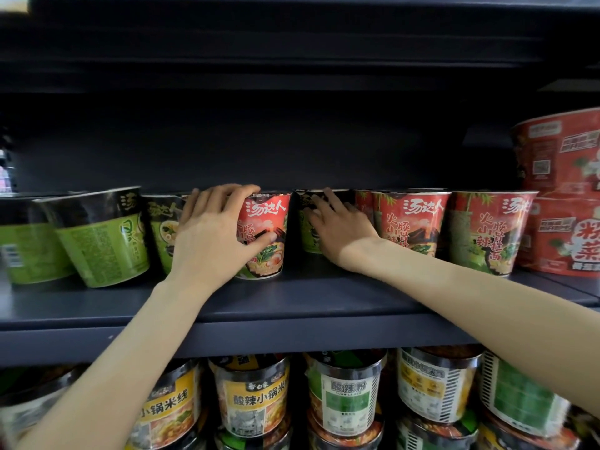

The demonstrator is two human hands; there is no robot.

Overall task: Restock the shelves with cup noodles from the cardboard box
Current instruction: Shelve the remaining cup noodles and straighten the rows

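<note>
L grip round red cup

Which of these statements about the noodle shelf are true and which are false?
1. The left hand grips a red cup. True.
2. The right hand holds a cup lifted above the shelf. False: it reaches towards a green cup that stands further back, and lifts nothing.
3. Green cups stand to the left of the red cup. True.
4. The row under the shelf is bare. False: tubs with yellow and green labels fill it.
5. Large red tubs are stacked at the far right. True.
</note>
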